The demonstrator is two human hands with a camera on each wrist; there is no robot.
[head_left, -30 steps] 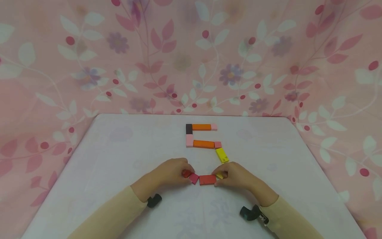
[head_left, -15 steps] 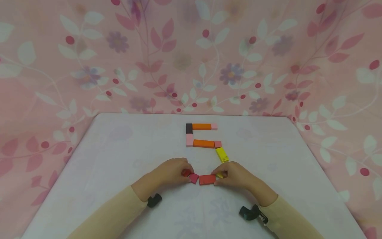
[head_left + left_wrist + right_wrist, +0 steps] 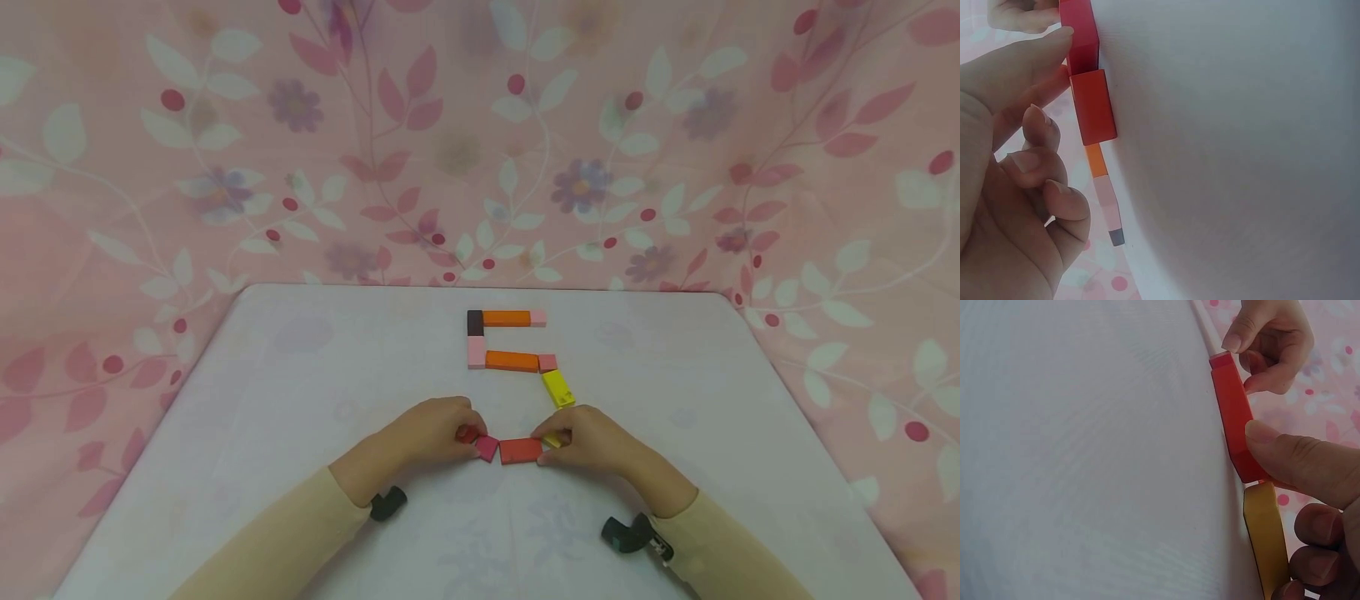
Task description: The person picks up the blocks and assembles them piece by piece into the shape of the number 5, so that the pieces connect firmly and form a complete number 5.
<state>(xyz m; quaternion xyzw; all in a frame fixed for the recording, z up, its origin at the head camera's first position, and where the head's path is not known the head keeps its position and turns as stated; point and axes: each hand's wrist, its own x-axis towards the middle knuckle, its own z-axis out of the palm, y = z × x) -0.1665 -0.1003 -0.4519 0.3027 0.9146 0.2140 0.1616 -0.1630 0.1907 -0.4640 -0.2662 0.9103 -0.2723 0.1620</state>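
Observation:
My left hand [image 3: 431, 429] pinches a small crimson block [image 3: 487, 448] between thumb and finger; the left wrist view shows the thumb against its side. Touching its outer end is an orange-red block [image 3: 1093, 106], mostly behind the fingers in the head view. My right hand [image 3: 596, 442] pinches the right end of a longer red block [image 3: 521, 451], whose other end meets the crimson block. Close by the right hand's curled lower fingers lies a yellow block [image 3: 1266, 540], partly hidden by that hand in the head view. All these blocks lie flat on the white table [image 3: 300, 383].
Beyond the hands, a line of blocks continues: a bright yellow block [image 3: 558, 388], a small pink block [image 3: 548, 362], an orange block [image 3: 512, 361], a pale pink block [image 3: 476, 352], a black block [image 3: 476, 322], another orange block [image 3: 507, 318] and a pale pink end block [image 3: 538, 318]. A flowered cloth [image 3: 480, 167] hangs behind.

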